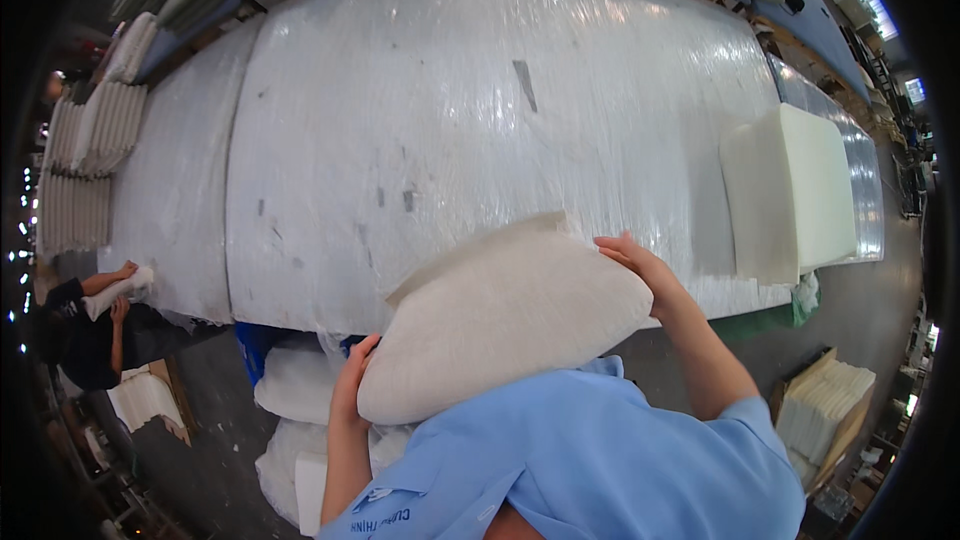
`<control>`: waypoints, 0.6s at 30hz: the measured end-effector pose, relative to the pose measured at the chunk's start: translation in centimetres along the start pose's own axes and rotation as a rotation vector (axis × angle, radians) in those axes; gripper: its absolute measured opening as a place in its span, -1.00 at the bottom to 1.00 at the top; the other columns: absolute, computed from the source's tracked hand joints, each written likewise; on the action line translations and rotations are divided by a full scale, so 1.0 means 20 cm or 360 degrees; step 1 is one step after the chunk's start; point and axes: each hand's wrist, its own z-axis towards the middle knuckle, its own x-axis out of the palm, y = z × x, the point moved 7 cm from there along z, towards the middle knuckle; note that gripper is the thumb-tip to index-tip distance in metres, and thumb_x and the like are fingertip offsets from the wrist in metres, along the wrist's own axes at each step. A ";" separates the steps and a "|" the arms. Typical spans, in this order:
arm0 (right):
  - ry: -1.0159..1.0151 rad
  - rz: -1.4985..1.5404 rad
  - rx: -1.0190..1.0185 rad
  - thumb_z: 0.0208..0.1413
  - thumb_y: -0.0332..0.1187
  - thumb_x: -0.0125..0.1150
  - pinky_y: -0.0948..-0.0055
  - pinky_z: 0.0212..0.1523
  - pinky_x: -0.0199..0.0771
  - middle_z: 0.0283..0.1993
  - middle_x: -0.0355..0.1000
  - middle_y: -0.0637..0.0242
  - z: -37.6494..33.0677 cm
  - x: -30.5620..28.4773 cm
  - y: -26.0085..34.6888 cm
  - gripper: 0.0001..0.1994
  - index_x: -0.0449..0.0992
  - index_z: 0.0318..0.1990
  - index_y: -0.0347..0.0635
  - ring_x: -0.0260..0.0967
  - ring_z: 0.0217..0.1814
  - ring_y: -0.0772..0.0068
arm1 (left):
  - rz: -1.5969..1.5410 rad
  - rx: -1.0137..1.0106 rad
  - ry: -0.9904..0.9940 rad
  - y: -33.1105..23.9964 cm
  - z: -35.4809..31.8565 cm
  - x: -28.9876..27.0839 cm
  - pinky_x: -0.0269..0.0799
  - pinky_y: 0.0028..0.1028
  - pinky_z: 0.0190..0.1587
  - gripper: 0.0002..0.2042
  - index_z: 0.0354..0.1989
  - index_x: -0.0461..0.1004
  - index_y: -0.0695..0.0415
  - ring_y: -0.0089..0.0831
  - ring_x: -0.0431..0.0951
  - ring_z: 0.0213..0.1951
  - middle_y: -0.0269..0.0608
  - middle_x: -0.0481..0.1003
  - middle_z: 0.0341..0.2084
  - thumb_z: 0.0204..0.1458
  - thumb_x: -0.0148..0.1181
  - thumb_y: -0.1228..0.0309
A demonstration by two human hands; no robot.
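Note:
A plump off-white cushion (505,325) is held up against my front, tilted above the near edge of the table. Along its far side runs a loose fabric edge that sticks up like a flap. My left hand (352,375) grips the cushion's left end, its fingers partly hidden behind it. At the right end, my right hand (632,265) holds the cushion near its far corner, fingertips reaching over the loose edge.
The wide table (480,130) is wrapped in shiny clear plastic. Pale foam blocks (790,190) stand at its right end. Cushion stacks (95,155) rise at the far left, where another person (90,325) handles a white piece. White bundles (300,380) lie below the table edge; a box of white pads (825,405) sits right.

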 end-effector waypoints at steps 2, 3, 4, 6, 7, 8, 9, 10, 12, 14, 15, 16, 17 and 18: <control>0.0172 -0.0148 -0.0255 0.39 0.21 0.03 0.21 0.37 0.30 0.33 0.42 0.11 -0.19 0.08 0.12 -0.32 0.43 0.39 -0.14 0.30 0.39 0.22 | 0.0283 0.0368 0.0202 -0.19 -0.25 0.16 0.34 -0.25 0.31 -0.43 0.35 0.40 0.22 -0.18 0.46 0.27 -0.04 0.48 0.23 0.29 0.25 0.12; 0.0246 -0.0221 -0.0388 0.36 0.24 0.06 0.19 0.40 0.27 0.34 0.41 0.12 -0.26 0.11 0.19 -0.30 0.44 0.39 -0.14 0.27 0.41 0.19 | 0.0429 0.0547 0.0307 -0.26 -0.34 0.24 0.33 -0.22 0.31 -0.40 0.37 0.37 0.22 -0.15 0.45 0.27 -0.01 0.48 0.22 0.25 0.31 0.14; 0.0241 -0.0474 -0.0524 0.34 0.25 0.11 0.19 0.41 0.23 0.33 0.42 0.13 -0.30 0.16 0.24 -0.29 0.41 0.42 -0.08 0.28 0.40 0.21 | 0.1037 0.0842 0.0248 -0.35 -0.42 0.32 0.34 -0.20 0.30 -0.35 0.37 0.35 0.23 -0.11 0.45 0.26 0.03 0.49 0.19 0.18 0.37 0.16; 0.0283 -0.0788 -0.0701 0.29 0.19 0.22 0.16 0.42 0.23 0.35 0.40 0.07 -0.31 0.24 0.33 -0.29 0.40 0.42 -0.10 0.30 0.41 0.18 | 0.2263 0.1380 0.0048 -0.49 -0.52 0.54 0.36 -0.15 0.28 -0.24 0.39 0.31 0.25 -0.03 0.45 0.24 0.11 0.51 0.12 0.04 0.49 0.21; 0.0294 -0.0945 -0.0789 0.26 0.16 0.27 0.15 0.42 0.23 0.37 0.40 0.04 -0.31 0.28 0.39 -0.28 0.40 0.42 -0.10 0.31 0.41 0.16 | 0.2442 0.1481 0.0041 -0.51 -0.53 0.64 0.38 -0.13 0.25 -0.22 0.36 0.33 0.27 -0.02 0.47 0.21 0.11 0.51 0.10 -0.03 0.52 0.21; 0.0302 -0.1332 -0.1022 0.22 0.12 0.33 0.13 0.40 0.27 0.36 0.40 0.01 -0.34 0.36 0.46 -0.29 0.42 0.40 -0.11 0.32 0.41 0.14 | 0.2622 0.1574 0.0027 -0.51 -0.53 0.75 0.39 -0.11 0.23 -0.20 0.33 0.35 0.29 0.00 0.49 0.18 0.12 0.52 0.09 -0.10 0.56 0.22; 0.0303 -0.1720 -0.1244 0.17 0.07 0.40 0.11 0.37 0.30 0.35 0.40 -0.02 -0.40 0.45 0.53 -0.30 0.44 0.37 -0.11 0.33 0.41 0.11 | 0.2802 0.1651 0.0016 -0.49 -0.52 0.84 0.41 -0.09 0.20 -0.18 0.29 0.37 0.30 0.02 0.50 0.16 0.13 0.52 0.08 -0.18 0.59 0.23; 0.0295 -0.2109 -0.1465 0.12 0.03 0.46 0.09 0.34 0.34 0.34 0.41 -0.05 -0.46 0.55 0.56 -0.30 0.45 0.35 -0.11 0.34 0.40 0.09 | 0.2802 0.1716 0.0041 -0.47 -0.48 0.92 0.42 -0.10 0.16 -0.22 0.24 0.41 0.29 0.02 0.52 0.11 0.11 0.53 0.04 -0.19 0.59 0.22; 0.0533 -0.2608 -0.1700 0.03 -0.01 0.52 0.05 0.27 0.41 0.25 0.45 -0.10 -0.56 0.83 0.53 -0.34 0.49 0.23 -0.16 0.39 0.33 -0.04 | 0.2838 0.1810 0.0104 -0.39 -0.39 1.07 0.45 -0.13 0.09 -0.30 0.13 0.47 0.26 0.02 0.56 0.01 0.06 0.55 -0.05 -0.20 0.59 0.19; 0.0625 -0.2913 -0.1803 -0.03 -0.05 0.55 0.06 0.20 0.47 0.13 0.50 -0.07 -0.56 1.07 0.40 -0.41 0.51 0.09 -0.17 0.45 0.24 -0.08 | 0.2892 0.1753 0.0035 -0.33 -0.32 1.17 0.48 -0.15 0.03 -0.36 0.04 0.51 0.21 -0.04 0.60 -0.07 -0.01 0.57 -0.13 -0.22 0.59 0.16; 0.0601 -0.2962 -0.1791 -0.05 -0.06 0.55 0.08 0.16 0.50 0.06 0.53 -0.02 -0.49 1.16 0.28 -0.45 0.52 0.02 -0.17 0.49 0.19 -0.06 | 0.2918 0.1725 0.0004 -0.32 -0.29 1.19 0.49 -0.16 0.00 -0.40 -0.01 0.53 0.19 -0.06 0.62 -0.12 -0.05 0.59 -0.17 -0.23 0.59 0.15; 0.0587 -0.3010 -0.1778 -0.07 -0.08 0.55 0.10 0.12 0.53 -0.01 0.56 0.03 -0.46 1.21 0.21 -0.50 0.52 -0.05 -0.16 0.52 0.14 -0.05 | 0.2910 0.1794 -0.0063 -0.32 -0.30 1.17 0.50 -0.17 -0.04 -0.41 -0.04 0.53 0.18 -0.08 0.62 -0.16 -0.08 0.59 -0.20 -0.23 0.59 0.13; 0.0557 -0.2957 -0.1843 -0.08 -0.09 0.56 0.12 0.09 0.54 -0.06 0.56 0.06 -0.44 1.19 0.22 -0.52 0.51 -0.10 -0.15 0.55 0.08 -0.03 | 0.2901 0.1861 -0.0131 -0.33 -0.30 1.15 0.51 -0.18 -0.07 -0.42 -0.06 0.54 0.16 -0.10 0.63 -0.19 -0.11 0.59 -0.24 -0.23 0.59 0.11; 0.0547 -0.2903 -0.1878 -0.10 -0.10 0.56 0.13 0.05 0.56 -0.10 0.57 0.09 -0.43 1.14 0.24 -0.53 0.49 -0.14 -0.14 0.57 0.03 -0.02 | 0.2886 0.1900 -0.0187 -0.32 -0.31 1.10 0.52 -0.18 -0.11 -0.43 -0.09 0.55 0.14 -0.11 0.63 -0.23 -0.14 0.60 -0.28 -0.24 0.59 0.09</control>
